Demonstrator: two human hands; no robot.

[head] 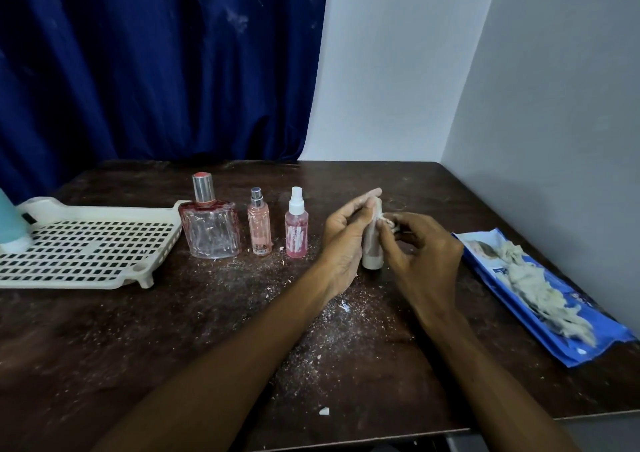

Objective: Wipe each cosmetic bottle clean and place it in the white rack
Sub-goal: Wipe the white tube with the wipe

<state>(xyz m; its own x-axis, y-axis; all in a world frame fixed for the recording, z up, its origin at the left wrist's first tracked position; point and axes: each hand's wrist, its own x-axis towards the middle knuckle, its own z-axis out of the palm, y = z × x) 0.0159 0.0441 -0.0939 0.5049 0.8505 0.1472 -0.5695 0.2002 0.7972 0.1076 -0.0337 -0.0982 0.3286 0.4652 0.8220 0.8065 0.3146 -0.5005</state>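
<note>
My left hand (pixel 341 240) grips a small pale cosmetic bottle (pixel 372 252) upright above the dark table. My right hand (pixel 420 254) pinches a white wipe (pixel 386 221) against the bottle's upper part. Three more bottles stand in a row left of my hands: a large clear perfume bottle (pixel 211 226) with a silver and red cap, a slim pink bottle (pixel 259 225), and a pink spray bottle (pixel 296 228) with a white nozzle. The white rack (pixel 86 244) lies at the table's left. A teal bottle (pixel 10 223) stands in its left end, cut off by the frame.
A blue wipe packet (pixel 540 296) with crumpled used wipes on it lies along the table's right edge, by the grey wall. White dust and flakes (pixel 332 316) cover the dark table's middle. A blue curtain hangs behind the table.
</note>
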